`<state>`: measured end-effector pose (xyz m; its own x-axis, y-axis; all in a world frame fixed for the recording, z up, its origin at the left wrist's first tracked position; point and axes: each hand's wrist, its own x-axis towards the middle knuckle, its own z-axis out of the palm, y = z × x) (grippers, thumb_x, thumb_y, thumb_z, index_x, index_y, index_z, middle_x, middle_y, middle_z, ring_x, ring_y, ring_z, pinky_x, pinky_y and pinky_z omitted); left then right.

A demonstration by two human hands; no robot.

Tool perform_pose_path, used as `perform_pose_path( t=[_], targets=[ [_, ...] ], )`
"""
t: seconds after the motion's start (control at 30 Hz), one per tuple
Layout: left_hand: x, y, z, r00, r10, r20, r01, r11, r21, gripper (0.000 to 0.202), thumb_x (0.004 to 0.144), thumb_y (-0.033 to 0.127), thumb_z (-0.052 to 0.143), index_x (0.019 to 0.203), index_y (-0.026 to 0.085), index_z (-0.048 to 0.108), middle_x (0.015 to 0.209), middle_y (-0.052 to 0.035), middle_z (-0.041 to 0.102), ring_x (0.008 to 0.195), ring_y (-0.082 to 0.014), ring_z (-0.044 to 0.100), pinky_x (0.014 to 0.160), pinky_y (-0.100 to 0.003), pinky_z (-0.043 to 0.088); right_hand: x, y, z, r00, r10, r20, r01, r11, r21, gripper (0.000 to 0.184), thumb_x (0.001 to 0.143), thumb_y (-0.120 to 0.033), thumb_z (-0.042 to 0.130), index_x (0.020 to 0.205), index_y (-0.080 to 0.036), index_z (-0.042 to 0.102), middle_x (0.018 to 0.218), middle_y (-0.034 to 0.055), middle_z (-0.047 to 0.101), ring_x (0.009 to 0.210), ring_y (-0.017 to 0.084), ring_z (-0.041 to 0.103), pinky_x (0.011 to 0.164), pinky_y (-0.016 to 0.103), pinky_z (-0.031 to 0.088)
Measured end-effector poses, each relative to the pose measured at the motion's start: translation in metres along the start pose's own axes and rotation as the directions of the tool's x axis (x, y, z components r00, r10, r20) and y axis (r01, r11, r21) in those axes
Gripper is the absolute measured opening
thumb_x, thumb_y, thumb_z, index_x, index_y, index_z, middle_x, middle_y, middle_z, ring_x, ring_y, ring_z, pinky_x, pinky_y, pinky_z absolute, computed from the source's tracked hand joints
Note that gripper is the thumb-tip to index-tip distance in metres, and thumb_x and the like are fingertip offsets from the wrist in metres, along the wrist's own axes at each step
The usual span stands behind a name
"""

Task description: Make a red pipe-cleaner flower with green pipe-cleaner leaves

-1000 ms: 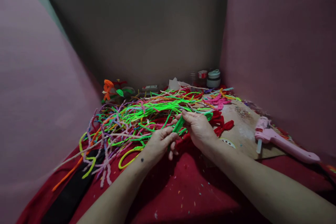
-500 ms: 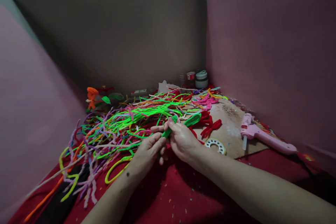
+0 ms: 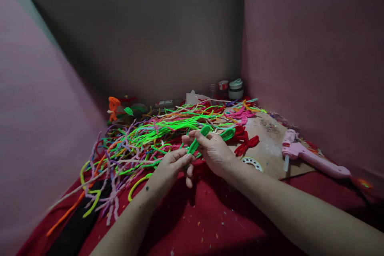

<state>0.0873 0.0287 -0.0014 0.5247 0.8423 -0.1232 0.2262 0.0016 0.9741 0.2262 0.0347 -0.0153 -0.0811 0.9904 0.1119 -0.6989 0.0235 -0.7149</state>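
A green pipe-cleaner leaf (image 3: 193,146), folded into long narrow loops, is held in front of me above the red cloth. My left hand (image 3: 171,165) pinches its lower end between thumb and fingers. Around its upper part my right hand (image 3: 216,153) is closed, the thumb lying along the green loop. Fingers hide part of the leaf. Just past my right hand, another green loop (image 3: 227,134) shows, and I cannot tell whether it joins the held piece. Red pipe-cleaner petals (image 3: 247,142) lie behind my right wrist.
A heap of many-coloured pipe cleaners (image 3: 168,128) spreads behind and left of my hands. At right, a pink glue gun (image 3: 318,160) rests partly on a board (image 3: 270,158), near a white tape roll (image 3: 251,163). A lidded container (image 3: 236,90) stands by the back wall.
The view has shifted slightly, so the scene sits a little further right. My right thumb and fingers have moved on the green leaf, and more of its upper loop shows.
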Motion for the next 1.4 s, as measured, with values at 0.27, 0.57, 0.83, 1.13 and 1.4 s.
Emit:
perform_pose_path(
  t=[0.27, 0.57, 0.83, 1.13, 1.4],
  targets=[
    [-0.001, -0.001, -0.004, 0.997, -0.046, 0.062, 0.046, 0.999, 0.009, 0.027, 0.084, 0.033, 0.045, 0.065, 0.014, 0.050, 0.048, 0.0003, 0.057, 0.036, -0.0107, 0.053, 0.045, -0.021, 0.038, -0.004, 0.015, 0.001, 0.998, -0.065, -0.012, 0.062, 0.983, -0.171, 0.020, 0.070, -0.035, 0.062, 0.070, -0.014, 0.064, 0.069, 0.0024, 0.066, 0.063, 0.013, 0.059, 0.063, 0.027, 0.045],
    [0.006, -0.008, -0.016, 0.991, 0.044, -0.129, -0.055, 0.995, -0.083, 0.022, 0.081, 0.035, 0.050, 0.077, 0.014, 0.057, 0.063, 0.0011, 0.058, 0.053, -0.0104, 0.057, 0.054, -0.021, 0.040, 0.016, -0.039, -0.007, 0.881, -0.428, -0.200, 0.404, 0.902, -0.151, 0.016, 0.077, -0.031, 0.055, 0.082, -0.017, 0.058, 0.067, 0.0004, 0.067, 0.067, 0.014, 0.064, 0.075, 0.033, 0.048],
    [0.016, 0.002, -0.006, 0.974, 0.054, -0.219, -0.036, 0.996, 0.085, 0.022, 0.072, 0.034, 0.059, 0.079, 0.014, 0.061, 0.061, 0.0035, 0.053, 0.051, -0.0075, 0.043, 0.050, -0.020, 0.032, -0.042, -0.045, 0.013, 0.744, -0.548, 0.383, 0.643, 0.429, -0.634, 0.022, 0.087, -0.020, 0.038, 0.078, -0.017, 0.058, 0.064, 0.0007, 0.062, 0.062, 0.011, 0.058, 0.061, 0.025, 0.045],
    [0.056, 0.031, 0.013, 0.949, 0.191, -0.252, -0.107, 0.944, 0.314, 0.023, 0.067, 0.032, 0.062, 0.081, 0.014, 0.062, 0.076, -0.0018, 0.063, 0.069, -0.0135, 0.055, 0.065, -0.025, 0.042, -0.061, 0.030, 0.019, 0.171, -0.053, 0.984, 0.960, -0.217, -0.179, 0.027, 0.083, -0.026, 0.043, 0.059, -0.016, 0.050, 0.047, -0.0027, 0.051, 0.043, 0.011, 0.046, 0.042, 0.028, 0.029],
    [0.028, 0.041, -0.045, 0.867, 0.228, -0.442, 0.018, 0.874, 0.486, 0.020, 0.066, 0.030, 0.061, 0.078, 0.014, 0.066, 0.072, -0.0015, 0.065, 0.067, -0.0143, 0.057, 0.065, -0.025, 0.043, -0.069, 0.042, 0.001, 0.205, 0.092, 0.974, 0.971, -0.146, -0.190, 0.013, 0.078, -0.021, 0.049, 0.065, -0.016, 0.049, 0.051, -0.0015, 0.054, 0.049, 0.012, 0.048, 0.046, 0.028, 0.028]
  ],
)
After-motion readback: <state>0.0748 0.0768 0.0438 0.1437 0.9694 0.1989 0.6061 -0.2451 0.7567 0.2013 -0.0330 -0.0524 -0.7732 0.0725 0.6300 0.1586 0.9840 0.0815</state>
